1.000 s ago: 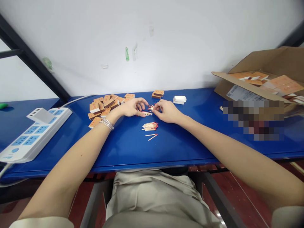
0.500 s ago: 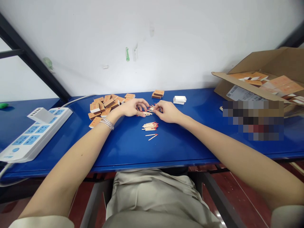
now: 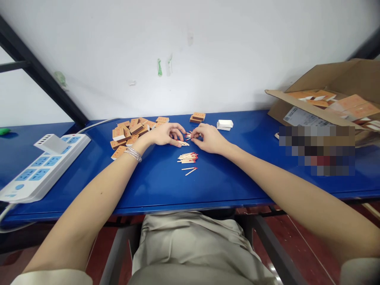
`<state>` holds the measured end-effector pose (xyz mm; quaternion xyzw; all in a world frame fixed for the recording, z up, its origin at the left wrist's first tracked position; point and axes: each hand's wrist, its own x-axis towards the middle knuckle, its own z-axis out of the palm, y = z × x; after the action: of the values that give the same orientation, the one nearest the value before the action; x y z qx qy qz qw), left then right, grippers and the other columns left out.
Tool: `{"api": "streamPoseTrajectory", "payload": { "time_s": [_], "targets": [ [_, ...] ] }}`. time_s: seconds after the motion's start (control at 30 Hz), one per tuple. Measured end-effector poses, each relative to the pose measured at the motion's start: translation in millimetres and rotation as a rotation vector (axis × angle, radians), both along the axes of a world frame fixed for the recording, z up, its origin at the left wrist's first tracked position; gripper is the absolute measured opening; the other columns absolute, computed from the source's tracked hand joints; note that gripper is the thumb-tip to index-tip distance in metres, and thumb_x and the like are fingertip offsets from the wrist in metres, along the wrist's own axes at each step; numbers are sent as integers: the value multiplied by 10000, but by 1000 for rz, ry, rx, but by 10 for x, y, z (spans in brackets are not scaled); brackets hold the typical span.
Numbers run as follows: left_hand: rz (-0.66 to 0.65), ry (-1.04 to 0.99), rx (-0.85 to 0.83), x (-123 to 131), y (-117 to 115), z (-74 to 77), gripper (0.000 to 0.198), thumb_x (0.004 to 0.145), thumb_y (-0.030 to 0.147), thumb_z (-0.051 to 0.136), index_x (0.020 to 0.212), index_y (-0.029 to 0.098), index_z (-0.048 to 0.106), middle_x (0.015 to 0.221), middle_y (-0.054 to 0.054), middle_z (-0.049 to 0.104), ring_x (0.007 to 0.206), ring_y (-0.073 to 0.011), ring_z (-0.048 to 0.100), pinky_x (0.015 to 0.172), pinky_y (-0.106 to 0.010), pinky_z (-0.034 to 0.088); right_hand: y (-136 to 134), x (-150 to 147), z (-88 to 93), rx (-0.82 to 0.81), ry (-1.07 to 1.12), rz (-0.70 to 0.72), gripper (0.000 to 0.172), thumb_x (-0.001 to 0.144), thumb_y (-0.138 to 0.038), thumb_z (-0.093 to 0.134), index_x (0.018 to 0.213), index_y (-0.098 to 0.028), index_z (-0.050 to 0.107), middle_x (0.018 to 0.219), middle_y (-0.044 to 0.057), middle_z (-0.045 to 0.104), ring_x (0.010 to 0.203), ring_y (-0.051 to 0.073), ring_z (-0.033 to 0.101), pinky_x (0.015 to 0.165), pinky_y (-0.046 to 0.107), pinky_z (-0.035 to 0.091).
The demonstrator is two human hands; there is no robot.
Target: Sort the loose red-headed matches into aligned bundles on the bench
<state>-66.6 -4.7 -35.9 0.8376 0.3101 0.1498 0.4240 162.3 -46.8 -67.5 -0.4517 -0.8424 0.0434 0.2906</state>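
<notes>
My left hand (image 3: 166, 134) arches over a small heap of red-headed matches (image 3: 184, 143), its thumb and fingers apart around their left end. On the opposite side, my right hand (image 3: 209, 138) has thumb and forefinger drawn together beside more red-tipped matches (image 3: 188, 135). Whether a match sits between those fingertips is too small to tell. Closer to me lies a denser pile of matches (image 3: 187, 158), heads mostly to the right. Two loose matches (image 3: 190, 171) rest below it.
Several orange matchboxes (image 3: 120, 133) are heaped behind my left forearm. Further back stand another matchbox pair (image 3: 197, 117) and white box trays (image 3: 225, 124). A power strip (image 3: 44, 168) lies left; a cardboard box (image 3: 297, 105) of matchboxes stands right, beside a blurred patch.
The matches between my hands have shifted slightly, with a gap now showing between the left and upper ones. Both hands stay nearly in place; the nearer pile looks the same.
</notes>
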Motion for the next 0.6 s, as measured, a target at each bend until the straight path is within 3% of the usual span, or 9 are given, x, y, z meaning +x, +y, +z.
{"api": "streamPoseTrajectory", "payload": {
  "time_s": [0.2, 0.43, 0.6],
  "targets": [
    [28, 7, 2, 4, 12, -21, 589, 638, 314, 846, 1127, 122, 580, 927, -89, 731, 728, -129, 620, 720, -312, 483, 42, -95, -24, 50, 18, -91, 102, 821, -241, 611, 846, -159, 668, 800, 65, 659, 755, 195, 576, 745, 328, 412],
    [33, -1, -6, 13, 7, -25, 553, 639, 270, 844, 1109, 126, 592, 919, -84, 731, 720, -126, 620, 724, -310, 490, -95, -35, 64, -130, 112, 80, 152, 808, -284, 623, 823, -165, 718, 739, 33, 678, 628, 132, 552, 650, 277, 416],
    [39, -2, 6, 10, -9, -13, 539, 640, 241, 845, 1105, 123, 599, 948, -94, 731, 759, -136, 630, 718, -301, 492, -104, -57, 30, -137, 86, 103, 140, 790, -250, 626, 826, -166, 733, 740, 31, 683, 629, 125, 554, 660, 275, 419]
  ]
}}
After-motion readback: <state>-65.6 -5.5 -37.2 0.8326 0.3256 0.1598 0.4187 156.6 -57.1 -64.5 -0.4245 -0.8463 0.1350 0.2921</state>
